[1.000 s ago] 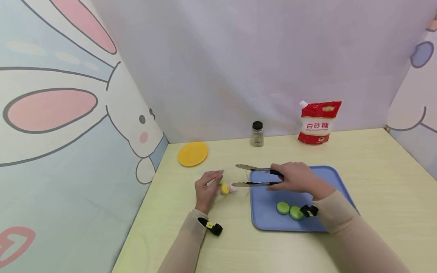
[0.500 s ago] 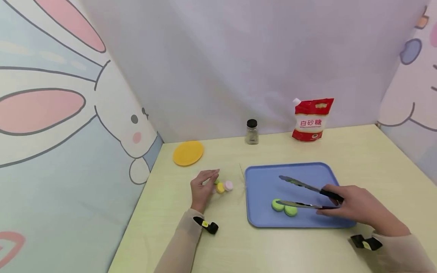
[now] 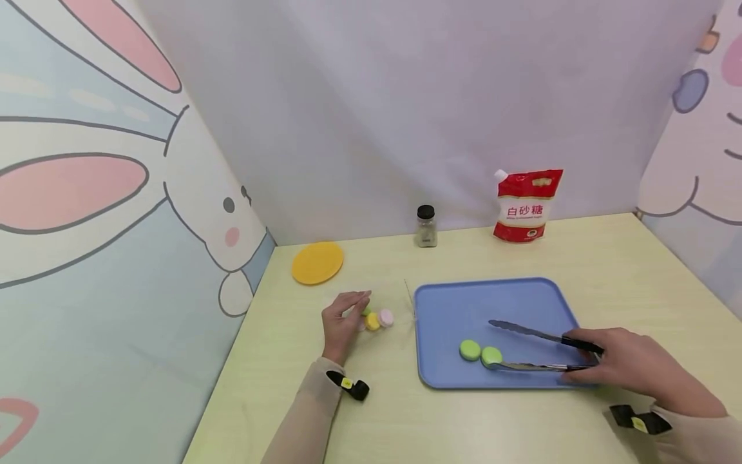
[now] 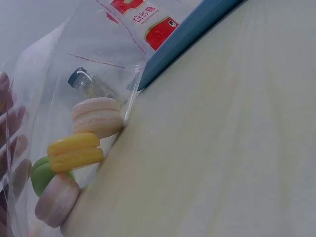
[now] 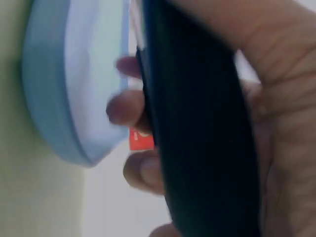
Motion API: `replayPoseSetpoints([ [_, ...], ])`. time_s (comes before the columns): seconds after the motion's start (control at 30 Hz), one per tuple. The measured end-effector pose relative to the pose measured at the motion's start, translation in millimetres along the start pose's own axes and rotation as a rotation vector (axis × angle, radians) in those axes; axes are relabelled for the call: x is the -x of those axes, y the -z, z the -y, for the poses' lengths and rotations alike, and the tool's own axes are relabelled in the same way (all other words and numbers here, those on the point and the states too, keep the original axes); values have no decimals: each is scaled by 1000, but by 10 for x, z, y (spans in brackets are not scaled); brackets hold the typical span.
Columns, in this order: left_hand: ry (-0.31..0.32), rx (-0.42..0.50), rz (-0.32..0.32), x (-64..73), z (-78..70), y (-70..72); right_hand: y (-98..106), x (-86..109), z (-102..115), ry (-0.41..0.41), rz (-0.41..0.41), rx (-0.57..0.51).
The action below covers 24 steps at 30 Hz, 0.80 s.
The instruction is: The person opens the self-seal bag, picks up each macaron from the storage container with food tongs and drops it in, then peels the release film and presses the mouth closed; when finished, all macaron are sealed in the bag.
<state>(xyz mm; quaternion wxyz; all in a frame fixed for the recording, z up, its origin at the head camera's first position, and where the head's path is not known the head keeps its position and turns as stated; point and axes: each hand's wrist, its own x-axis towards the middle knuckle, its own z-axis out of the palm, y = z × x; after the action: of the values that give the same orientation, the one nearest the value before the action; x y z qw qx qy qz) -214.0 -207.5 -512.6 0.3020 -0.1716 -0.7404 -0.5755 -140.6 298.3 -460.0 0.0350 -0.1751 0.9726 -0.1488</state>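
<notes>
My left hand (image 3: 342,325) pinches a clear plastic bag (image 4: 49,94) on the table, left of the blue tray (image 3: 452,309). Inside the bag the left wrist view shows a cream macaron (image 4: 98,117), a yellow macaron (image 4: 76,153), a green macaron (image 4: 42,175) and a pinkish macaron (image 4: 58,200). My right hand (image 3: 637,364) grips metal tongs (image 3: 533,331) by their black handles, spread apart over the tray. One tong tip overlaps the right-hand green macaron (image 3: 491,355); whether it touches cannot be told. Beside it lies another green macaron (image 3: 470,350).
A yellow plate (image 3: 317,263) lies at the table's back left. Along the back stand a black-capped glass jar (image 3: 426,231) and a red and white sugar pouch (image 3: 526,207). The tray has a raised rim.
My right hand has swung the spread tongs from beside the bag rightward over the tray, then slightly further right and down. My left hand stays at the bag; the head view has shifted slightly.
</notes>
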Motion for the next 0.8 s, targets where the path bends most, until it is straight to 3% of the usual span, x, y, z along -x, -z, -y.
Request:
replayPoseSetpoints([
  [0.27,-36,-8,-2,-1,14,3,-55,-107,-35,-80,-105,71],
  [0.43,-67,-3,1,1,30,8,-90,-141,-38,-95,-85,57],
  [0.8,-57,6,11,6,24,12,-170,-166,24,-67,-74,47],
])
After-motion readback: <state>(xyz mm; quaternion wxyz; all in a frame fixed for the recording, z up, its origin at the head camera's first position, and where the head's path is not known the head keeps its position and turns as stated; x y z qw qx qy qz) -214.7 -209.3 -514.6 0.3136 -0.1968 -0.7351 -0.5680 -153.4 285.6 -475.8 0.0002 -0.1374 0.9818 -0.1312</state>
